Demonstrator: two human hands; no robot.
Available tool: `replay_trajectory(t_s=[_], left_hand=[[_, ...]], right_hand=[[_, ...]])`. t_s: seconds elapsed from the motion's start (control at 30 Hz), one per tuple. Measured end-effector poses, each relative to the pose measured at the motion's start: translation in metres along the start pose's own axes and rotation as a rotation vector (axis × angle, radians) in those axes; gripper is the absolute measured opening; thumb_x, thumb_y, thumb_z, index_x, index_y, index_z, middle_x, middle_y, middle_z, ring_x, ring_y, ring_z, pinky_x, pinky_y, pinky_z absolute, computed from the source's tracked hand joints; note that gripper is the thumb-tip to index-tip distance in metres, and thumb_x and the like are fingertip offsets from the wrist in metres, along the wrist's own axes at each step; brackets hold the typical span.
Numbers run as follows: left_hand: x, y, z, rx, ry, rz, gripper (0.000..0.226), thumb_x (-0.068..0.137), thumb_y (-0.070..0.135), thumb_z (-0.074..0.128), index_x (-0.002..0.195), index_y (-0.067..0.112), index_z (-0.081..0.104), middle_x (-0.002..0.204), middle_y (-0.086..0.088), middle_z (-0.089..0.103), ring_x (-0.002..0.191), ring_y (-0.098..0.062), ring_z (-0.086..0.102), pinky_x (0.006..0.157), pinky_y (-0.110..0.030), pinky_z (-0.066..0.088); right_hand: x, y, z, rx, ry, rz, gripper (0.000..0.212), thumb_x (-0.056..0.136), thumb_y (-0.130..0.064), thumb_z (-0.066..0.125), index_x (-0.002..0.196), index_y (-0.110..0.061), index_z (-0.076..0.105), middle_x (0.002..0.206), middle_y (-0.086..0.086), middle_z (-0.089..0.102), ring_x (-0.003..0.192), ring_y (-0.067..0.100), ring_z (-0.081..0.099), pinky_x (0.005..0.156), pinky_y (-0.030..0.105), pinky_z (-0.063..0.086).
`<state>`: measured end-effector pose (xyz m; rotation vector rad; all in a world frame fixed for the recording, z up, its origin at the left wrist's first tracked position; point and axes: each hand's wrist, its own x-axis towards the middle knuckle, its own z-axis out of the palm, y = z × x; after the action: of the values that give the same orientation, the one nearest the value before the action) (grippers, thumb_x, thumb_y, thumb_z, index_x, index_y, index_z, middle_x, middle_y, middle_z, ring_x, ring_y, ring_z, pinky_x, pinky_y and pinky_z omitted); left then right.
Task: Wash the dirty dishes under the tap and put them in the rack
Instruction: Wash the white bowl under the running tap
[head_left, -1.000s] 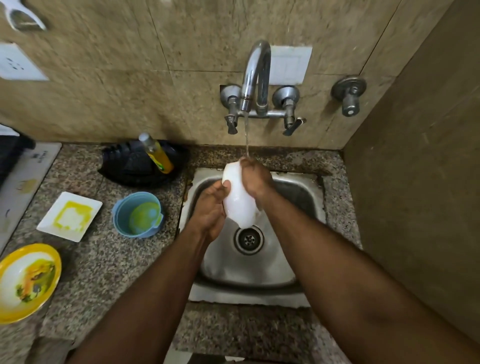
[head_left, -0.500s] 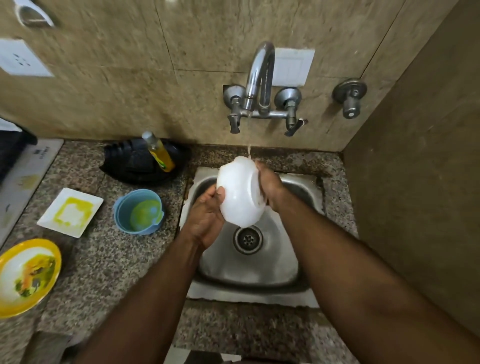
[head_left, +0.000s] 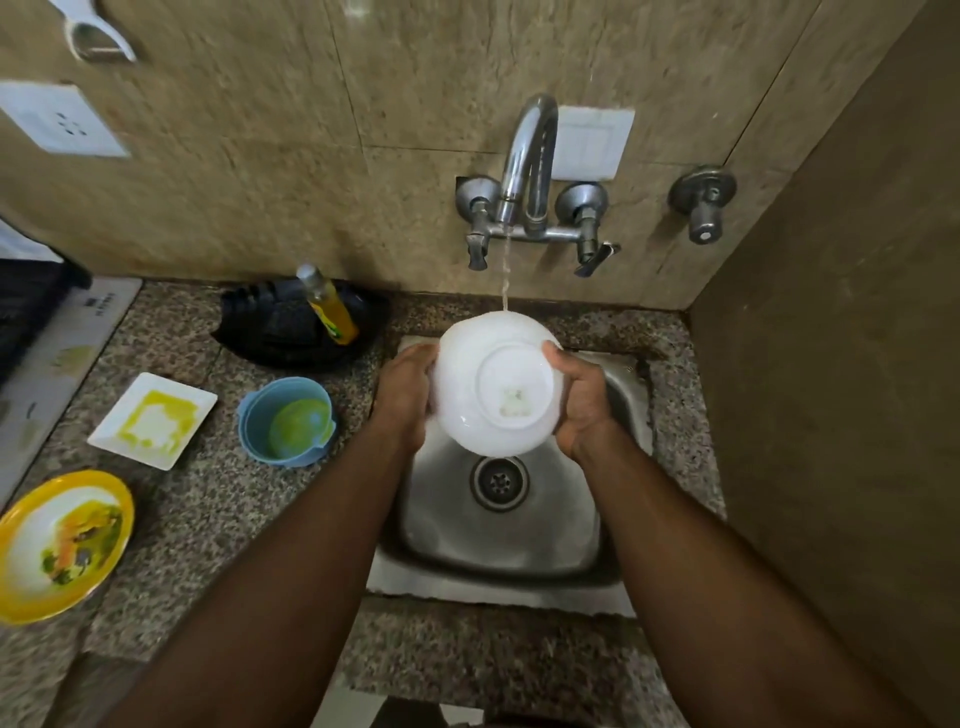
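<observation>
A white bowl is held upside down over the steel sink, its round base facing me. My left hand grips its left side and my right hand its right side. A thin stream from the tap lands on the bowl's far rim. On the counter to the left wait a blue cup smeared green, a white square plate stained yellow, and a yellow-rimmed plate with food scraps. A black rack shows at the far left edge.
A yellow soap bottle leans on a black tray behind the cup. A separate valve sticks out of the wall right of the tap. A side wall closes the right. A mat lies by the rack.
Both hands have turned the bowl from edge-on to fully upside down, so its base now faces up. It stays under the running water.
</observation>
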<state>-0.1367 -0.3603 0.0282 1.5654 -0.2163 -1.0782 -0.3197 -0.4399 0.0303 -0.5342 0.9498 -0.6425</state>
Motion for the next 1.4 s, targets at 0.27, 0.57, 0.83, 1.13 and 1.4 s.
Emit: replay_trajectory(t_s=[0.27, 0.57, 0.83, 1.13, 1.4], left_hand=[[-0.004, 0.03, 0.048, -0.052, -0.092, -0.175, 0.018, 0.079, 0.03, 0.086, 0.082, 0.014, 0.078, 0.094, -0.011, 0.078, 0.088, -0.032, 0.073, 0.092, -0.055, 0.059], [0.003, 0.051, 0.072, 0.102, -0.076, -0.185, 0.031, 0.084, 0.032, 0.082, 0.102, 0.007, 0.077, 0.106, -0.017, 0.077, 0.1, -0.037, 0.073, 0.092, -0.051, 0.06], [0.008, 0.051, 0.067, 0.103, -0.21, -0.134, 0.012, 0.09, 0.014, 0.062, 0.082, 0.011, 0.07, 0.087, -0.012, 0.074, 0.087, -0.034, 0.067, 0.089, -0.052, 0.057], [0.033, 0.015, 0.044, 0.394, 0.056, 0.001, 0.057, 0.092, 0.058, 0.054, 0.126, 0.014, 0.069, 0.129, -0.012, 0.07, 0.116, -0.032, 0.068, 0.1, -0.047, 0.056], [0.027, -0.021, 0.036, 0.545, 0.015, 0.074, 0.079, 0.093, 0.073, 0.037, 0.15, 0.019, 0.043, 0.149, -0.017, 0.053, 0.132, -0.037, 0.054, 0.113, -0.052, 0.043]], right_hand=[[0.009, 0.017, -0.018, 0.094, 0.177, 0.0, 0.044, 0.093, -0.057, 0.055, 0.1, -0.02, 0.077, 0.093, 0.008, 0.077, 0.088, 0.03, 0.067, 0.084, 0.042, 0.053], [0.017, 0.019, -0.018, 0.164, 0.204, -0.017, 0.057, 0.087, -0.064, 0.057, 0.115, -0.019, 0.076, 0.114, 0.013, 0.075, 0.107, 0.037, 0.065, 0.102, 0.062, 0.046], [0.021, 0.008, -0.02, 0.195, 0.205, -0.039, 0.05, 0.091, -0.06, 0.053, 0.111, -0.02, 0.076, 0.11, 0.012, 0.076, 0.106, 0.037, 0.064, 0.101, 0.055, 0.048], [0.023, 0.004, 0.003, 0.014, 0.175, 0.007, 0.067, 0.083, -0.06, 0.071, 0.122, -0.006, 0.07, 0.114, 0.02, 0.074, 0.108, 0.043, 0.069, 0.093, 0.061, 0.054], [0.019, 0.004, 0.018, -0.323, 0.004, -0.038, 0.025, 0.097, -0.024, 0.067, 0.115, -0.007, 0.068, 0.104, 0.013, 0.075, 0.083, 0.028, 0.072, 0.063, 0.032, 0.059]])
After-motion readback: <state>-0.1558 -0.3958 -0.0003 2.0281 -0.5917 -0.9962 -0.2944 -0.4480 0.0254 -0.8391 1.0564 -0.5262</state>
